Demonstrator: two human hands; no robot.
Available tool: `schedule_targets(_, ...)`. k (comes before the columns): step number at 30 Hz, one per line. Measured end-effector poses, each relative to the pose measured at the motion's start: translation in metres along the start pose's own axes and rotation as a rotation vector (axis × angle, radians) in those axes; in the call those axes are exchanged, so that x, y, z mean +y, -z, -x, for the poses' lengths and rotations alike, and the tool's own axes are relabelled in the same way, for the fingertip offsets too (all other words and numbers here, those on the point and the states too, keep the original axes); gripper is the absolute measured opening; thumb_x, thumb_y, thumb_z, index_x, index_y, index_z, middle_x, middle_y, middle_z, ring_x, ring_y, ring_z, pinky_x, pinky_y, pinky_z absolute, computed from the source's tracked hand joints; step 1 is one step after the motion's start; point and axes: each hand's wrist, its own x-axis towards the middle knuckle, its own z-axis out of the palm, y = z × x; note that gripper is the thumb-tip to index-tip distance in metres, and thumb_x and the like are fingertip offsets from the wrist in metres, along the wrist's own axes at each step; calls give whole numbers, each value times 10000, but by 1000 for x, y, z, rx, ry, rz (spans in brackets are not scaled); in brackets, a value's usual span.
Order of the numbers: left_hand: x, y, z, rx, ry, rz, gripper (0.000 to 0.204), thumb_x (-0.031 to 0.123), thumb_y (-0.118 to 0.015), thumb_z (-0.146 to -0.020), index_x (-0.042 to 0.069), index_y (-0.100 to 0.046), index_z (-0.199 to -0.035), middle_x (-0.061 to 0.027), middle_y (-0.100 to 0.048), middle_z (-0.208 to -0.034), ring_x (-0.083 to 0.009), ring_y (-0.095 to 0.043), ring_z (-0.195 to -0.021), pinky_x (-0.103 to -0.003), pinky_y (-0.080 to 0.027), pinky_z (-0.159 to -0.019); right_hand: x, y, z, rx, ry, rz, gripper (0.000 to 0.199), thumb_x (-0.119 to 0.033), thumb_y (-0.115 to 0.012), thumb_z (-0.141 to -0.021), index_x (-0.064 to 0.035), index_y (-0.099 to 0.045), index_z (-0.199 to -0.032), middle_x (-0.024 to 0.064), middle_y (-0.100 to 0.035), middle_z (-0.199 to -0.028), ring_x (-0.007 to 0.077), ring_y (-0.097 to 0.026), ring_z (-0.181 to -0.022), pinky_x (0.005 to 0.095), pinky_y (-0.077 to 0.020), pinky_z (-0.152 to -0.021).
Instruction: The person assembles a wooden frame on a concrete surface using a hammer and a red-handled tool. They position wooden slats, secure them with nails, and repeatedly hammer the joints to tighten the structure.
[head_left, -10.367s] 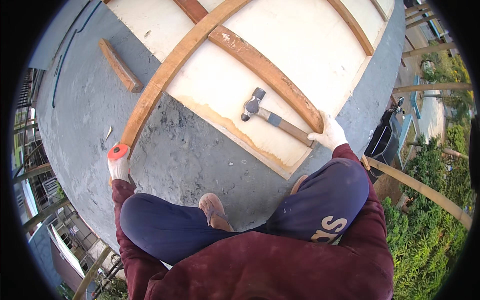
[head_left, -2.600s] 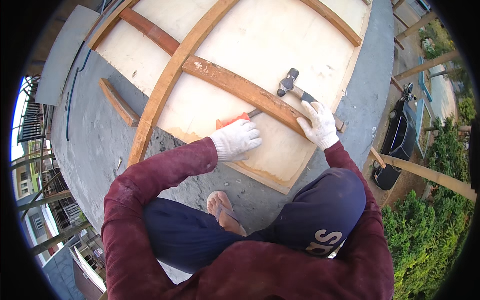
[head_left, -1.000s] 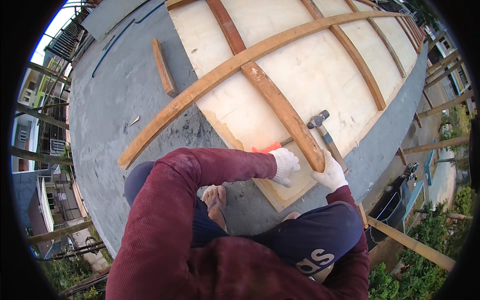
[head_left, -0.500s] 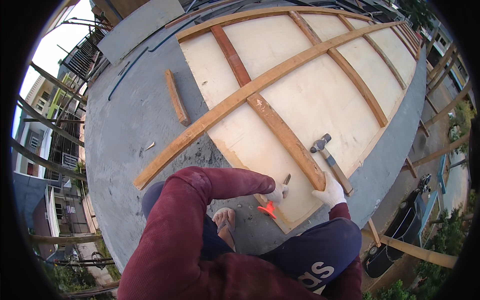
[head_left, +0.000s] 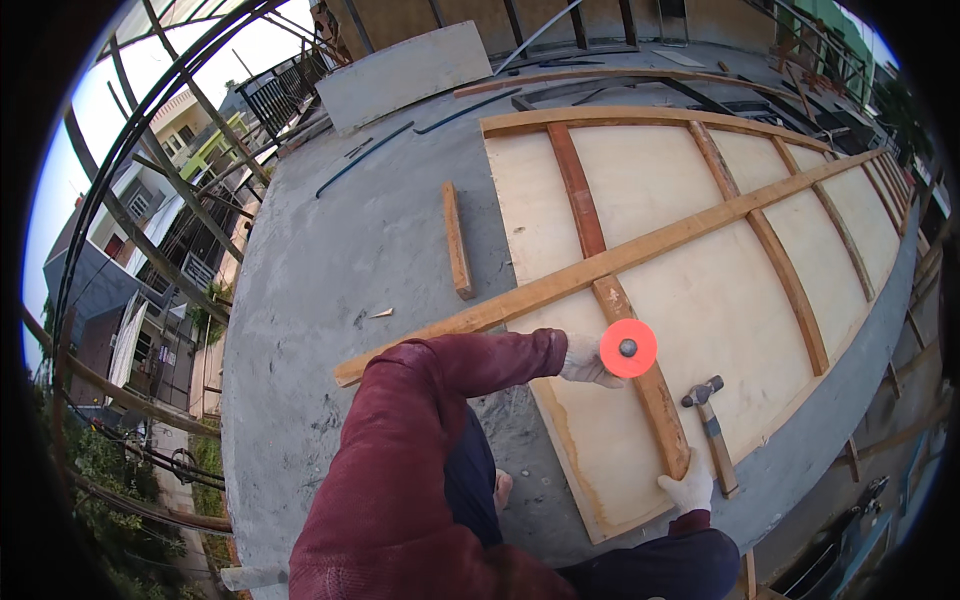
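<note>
My left hand [head_left: 588, 362], in a white glove, is closed around a chisel with a round orange hand guard [head_left: 643, 352]. The guard and steel striking head face up, hiding the shaft and blade below. The chisel stands over a short wooden batten [head_left: 655, 405] lying on the pale plywood panel [head_left: 550, 245]. At the batten's near end, my right hand [head_left: 692, 487], also gloved, is wrapped around the wood. Just right of the batten, a hammer [head_left: 708, 405] with a wooden handle lies on the panel, apart from both hands.
A long wooden batten [head_left: 545, 292] crosses the panel and overhangs its left side. A loose wood block [head_left: 457, 240] and blue bars [head_left: 365, 160] lie on the grey concrete floor [head_left: 310, 290]. Beyond the right edge there is a drop to the street. Poles and cables run along the left.
My left hand has lifted from the panel's near corner to the batten, turning the chisel so its guard faces up. My right hand keeps the batten's end. The view has shifted.
</note>
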Motion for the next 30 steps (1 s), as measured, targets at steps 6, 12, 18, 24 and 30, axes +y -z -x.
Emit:
schedule_targets(6, 103, -15, -5, 293, -145, -745, 184, 294, -613, -997, 119, -602, -941, 23, -511, -741, -73, -442, -609, -265, -366, -518, 8, 21, -1, -85, -21, 13, 927, -408, -850, -649, -52, -525, -1442, 241, -675, -1263, 402, -656, -1172, 447, -517, -998)
schedule_targets(12, 167, 11, 3, 816, -448, -899, 312, 345, -682, -947, 129, -656, -1170, 22, -601, -911, -95, -541, -819, -303, -440, -753, 7, 23, -6, -139, -13, -140, 910, -447, -843, -676, -55, -539, -1438, 239, -672, -1286, 382, -647, -1206, 432, -503, -1023)
schedule_targets(18, 172, 46, -17, 683, -667, -750, 166, 220, -736, -922, 98, -624, -910, -4, -607, -835, -125, -577, -802, -312, -438, -749, 6, 15, -2, -141, -82, -67, 929, -496, -818, -691, -62, -513, -1455, 242, -669, -1291, 387, -649, -1199, 434, -507, -1020)
schedule_targets(24, 170, 38, -56, 957, -669, -620, 238, 246, -762, -938, 100, -589, -863, -4, -569, -711, -123, -526, -590, -300, -397, -538, 22, 4, -7, -93, -10, -61, 940, -515, -822, -689, -59, -515, -1452, 233, -673, -1294, 393, -654, -1194, 440, -514, -1006)
schedule_targets(30, 155, 46, -66, 1125, -756, -392, 238, 239, -810, -907, 91, -627, -939, -5, -586, -764, -118, -529, -612, -307, -427, -543, 15, 14, -9, -124, -38, -70, 928, -496, -840, -681, -59, -531, -1438, 239, -686, -1257, 395, -659, -1182, 432, -518, -998)
